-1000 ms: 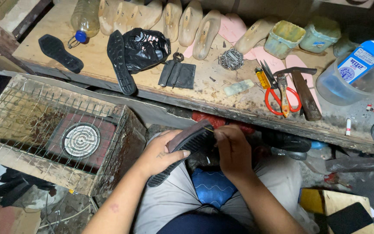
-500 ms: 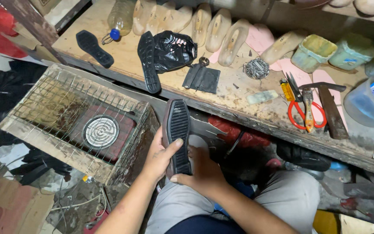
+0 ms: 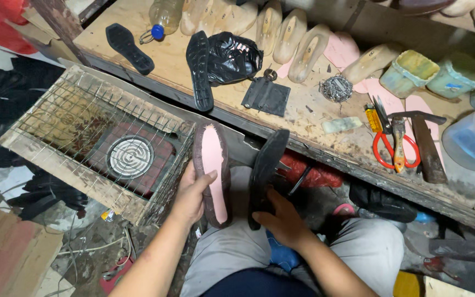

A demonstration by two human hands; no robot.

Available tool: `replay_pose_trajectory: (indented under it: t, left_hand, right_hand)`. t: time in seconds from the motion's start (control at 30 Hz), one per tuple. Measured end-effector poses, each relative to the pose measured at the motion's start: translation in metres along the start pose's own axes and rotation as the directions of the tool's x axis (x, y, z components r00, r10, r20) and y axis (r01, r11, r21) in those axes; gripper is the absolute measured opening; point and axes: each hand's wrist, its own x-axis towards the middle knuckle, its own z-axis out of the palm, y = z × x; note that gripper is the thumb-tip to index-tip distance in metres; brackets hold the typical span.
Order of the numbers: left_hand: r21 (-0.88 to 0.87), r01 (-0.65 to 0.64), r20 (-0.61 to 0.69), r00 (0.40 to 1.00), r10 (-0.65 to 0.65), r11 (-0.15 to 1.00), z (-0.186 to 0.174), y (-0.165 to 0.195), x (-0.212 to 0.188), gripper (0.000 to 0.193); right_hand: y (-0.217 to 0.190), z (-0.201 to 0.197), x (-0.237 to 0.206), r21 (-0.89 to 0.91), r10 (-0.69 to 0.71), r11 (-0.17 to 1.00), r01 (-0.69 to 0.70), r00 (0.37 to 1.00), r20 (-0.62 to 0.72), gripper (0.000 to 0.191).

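Note:
My left hand (image 3: pixel 192 191) holds a shoe part with a pink insole face and dark rim (image 3: pixel 213 170), turned face up over my lap. My right hand (image 3: pixel 281 220) grips a black rubber sole (image 3: pixel 266 168) by its lower end, standing beside the pink piece and slightly apart from it. Both pieces hang just below the front edge of the wooden workbench (image 3: pixel 325 143). My knees in grey trousers are underneath.
A wire-mesh wooden crate with a round electric heater coil (image 3: pixel 130 157) stands at my left. On the bench lie two more black soles (image 3: pixel 199 69), a black bag (image 3: pixel 235 55), wooden shoe lasts (image 3: pixel 287 38), red-handled scissors (image 3: pixel 391 146), a hammer (image 3: pixel 427 146), nails and plastic tubs.
One stacked sole held by both hands has come apart into two pieces: the pink-faced piece now in my left hand, the black sole in my right. The view shifted slightly.

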Motion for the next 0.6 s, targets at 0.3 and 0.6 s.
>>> replay_pose_trajectory:
  t: [0.3,0.6]
  left_hand:
    - [0.204,-0.072,-0.069,0.994,0.088,0.976,-0.01,0.008,-0.006,0.056]
    - [-0.108,-0.02,-0.201,0.979,-0.002,0.994,-0.003,0.062,0.021,0.052]
  right_hand:
    - [-0.007,0.015,-0.008,0.024,0.355,0.93,-0.367,0.913,0.203,0.059]
    - [-0.021,0.026,0.011,0.253,0.347,0.862,-0.44,0.875,0.338,0.072]
